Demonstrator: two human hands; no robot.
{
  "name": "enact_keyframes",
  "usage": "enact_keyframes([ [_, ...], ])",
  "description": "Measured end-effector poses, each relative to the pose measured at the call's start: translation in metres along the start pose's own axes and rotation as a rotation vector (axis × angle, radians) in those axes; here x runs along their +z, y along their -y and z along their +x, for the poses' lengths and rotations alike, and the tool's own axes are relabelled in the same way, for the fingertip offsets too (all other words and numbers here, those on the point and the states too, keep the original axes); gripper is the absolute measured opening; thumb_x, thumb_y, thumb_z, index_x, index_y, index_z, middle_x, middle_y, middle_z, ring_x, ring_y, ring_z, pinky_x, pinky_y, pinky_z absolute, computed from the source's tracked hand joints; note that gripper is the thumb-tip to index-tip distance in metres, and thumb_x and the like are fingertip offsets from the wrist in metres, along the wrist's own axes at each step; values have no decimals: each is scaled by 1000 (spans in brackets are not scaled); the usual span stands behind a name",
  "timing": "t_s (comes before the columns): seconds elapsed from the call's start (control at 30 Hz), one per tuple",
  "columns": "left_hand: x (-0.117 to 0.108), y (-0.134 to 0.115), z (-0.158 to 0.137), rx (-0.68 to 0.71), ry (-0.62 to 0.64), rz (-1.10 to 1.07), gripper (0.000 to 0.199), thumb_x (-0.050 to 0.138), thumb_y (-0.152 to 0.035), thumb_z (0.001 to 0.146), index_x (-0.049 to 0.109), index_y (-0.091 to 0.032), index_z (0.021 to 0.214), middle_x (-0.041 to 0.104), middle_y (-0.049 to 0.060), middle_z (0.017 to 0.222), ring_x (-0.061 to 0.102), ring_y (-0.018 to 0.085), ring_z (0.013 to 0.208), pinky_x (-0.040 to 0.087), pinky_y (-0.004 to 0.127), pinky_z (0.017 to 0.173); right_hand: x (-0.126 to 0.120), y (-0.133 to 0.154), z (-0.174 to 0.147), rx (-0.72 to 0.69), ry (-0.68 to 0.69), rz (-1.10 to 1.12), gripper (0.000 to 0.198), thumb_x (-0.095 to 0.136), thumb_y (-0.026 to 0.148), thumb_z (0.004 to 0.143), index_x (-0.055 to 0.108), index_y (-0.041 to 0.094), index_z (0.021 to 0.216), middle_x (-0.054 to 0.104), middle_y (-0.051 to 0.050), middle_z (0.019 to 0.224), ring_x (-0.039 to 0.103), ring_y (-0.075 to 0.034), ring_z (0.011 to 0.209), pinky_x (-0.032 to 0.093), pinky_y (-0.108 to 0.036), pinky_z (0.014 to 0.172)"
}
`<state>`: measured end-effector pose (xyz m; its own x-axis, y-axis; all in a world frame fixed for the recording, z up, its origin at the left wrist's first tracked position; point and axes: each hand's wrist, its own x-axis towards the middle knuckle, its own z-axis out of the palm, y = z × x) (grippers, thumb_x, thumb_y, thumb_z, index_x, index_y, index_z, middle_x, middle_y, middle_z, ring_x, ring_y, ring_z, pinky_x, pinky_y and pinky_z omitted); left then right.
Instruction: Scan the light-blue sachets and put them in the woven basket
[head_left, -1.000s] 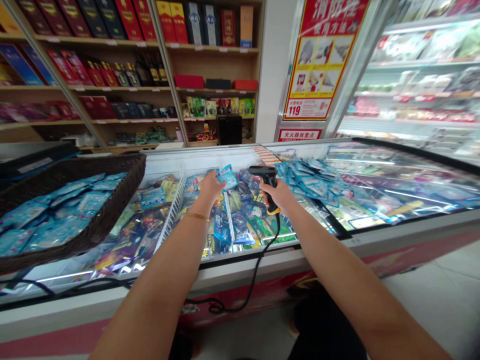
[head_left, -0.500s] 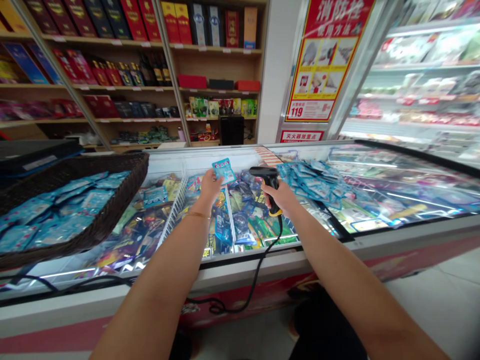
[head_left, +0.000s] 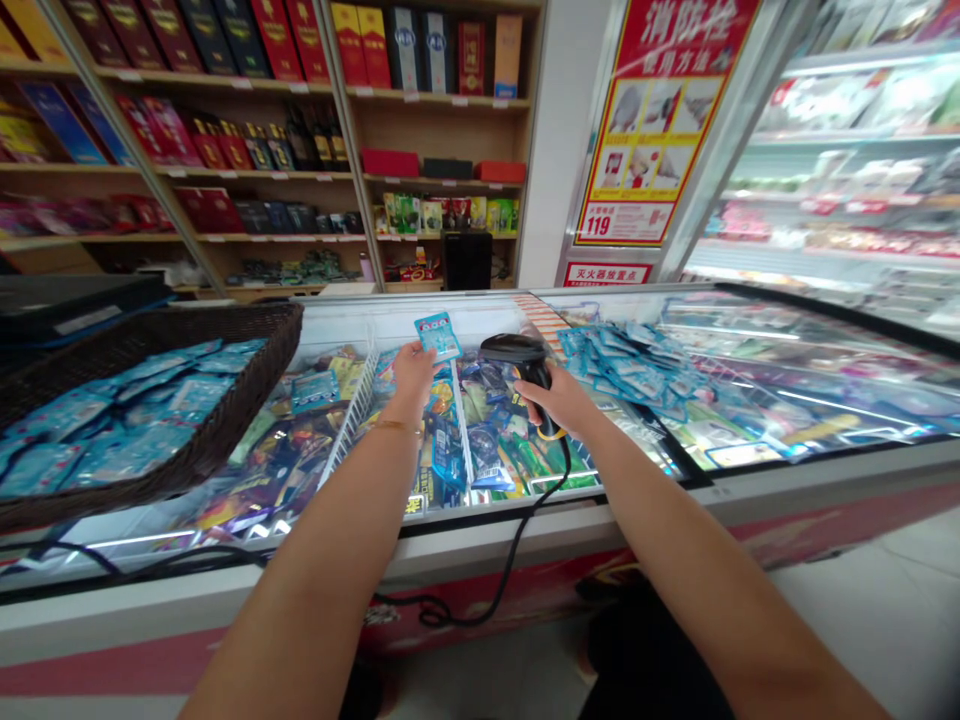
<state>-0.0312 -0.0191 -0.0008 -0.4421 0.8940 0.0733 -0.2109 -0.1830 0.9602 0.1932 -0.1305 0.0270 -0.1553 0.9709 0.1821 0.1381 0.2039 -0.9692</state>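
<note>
Pinched in my left hand (head_left: 414, 378) is a small blue packet (head_left: 439, 338), held up over the chest freezer. My right hand (head_left: 562, 402) is wrapped round the handle of a black barcode scanner (head_left: 517, 352) with yellow trim. The scanner's head points left toward the packet, with a gap between them. From its grip a black cord (head_left: 517, 545) hangs down over the freezer's front edge. To the right, a pile of similar blue packets (head_left: 630, 360) lies on the freezer's glass. More blue packets (head_left: 142, 410) fill a brown woven basket (head_left: 259, 400) on the left.
The chest freezer (head_left: 480, 518) holds bagged goods between white wire dividers (head_left: 352, 410). A dark flat case (head_left: 75, 305) sits behind the basket. Shelves of boxes and bottles (head_left: 435, 100) stand at the back, beside a red poster (head_left: 660, 130). At right is a lit display fridge (head_left: 847, 180).
The packet in my left hand has shifted slightly left and tilted. The scanner has turned and moved a little left, its head now more toward the packet. Both hands keep their hold.
</note>
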Motion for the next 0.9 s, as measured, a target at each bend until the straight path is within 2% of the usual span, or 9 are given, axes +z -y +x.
enact_keyframes([
  [0.57,0,-1,0,-11,-23,22,16,66,-10,74,61,-16,88,67,1,72,72,18,81,60,32,79,-3,-9,2,-7,46,-44,28,72,40,79,54,22,90,58,6,55,51,-11,38,42,-23,42],
  [0.77,-2,5,7,-15,-22,6,18,67,-10,71,59,-16,86,65,-1,70,71,17,78,60,33,78,-2,-10,3,21,-1,-75,30,73,39,79,49,22,83,57,6,51,52,-11,36,42,-23,41],
  [0.9,-2,2,5,-28,-12,23,13,66,-8,71,60,-15,80,64,-1,69,68,14,72,61,32,76,-3,-8,5,34,-93,21,30,74,37,77,49,22,84,57,7,54,52,-10,36,43,-22,38],
])
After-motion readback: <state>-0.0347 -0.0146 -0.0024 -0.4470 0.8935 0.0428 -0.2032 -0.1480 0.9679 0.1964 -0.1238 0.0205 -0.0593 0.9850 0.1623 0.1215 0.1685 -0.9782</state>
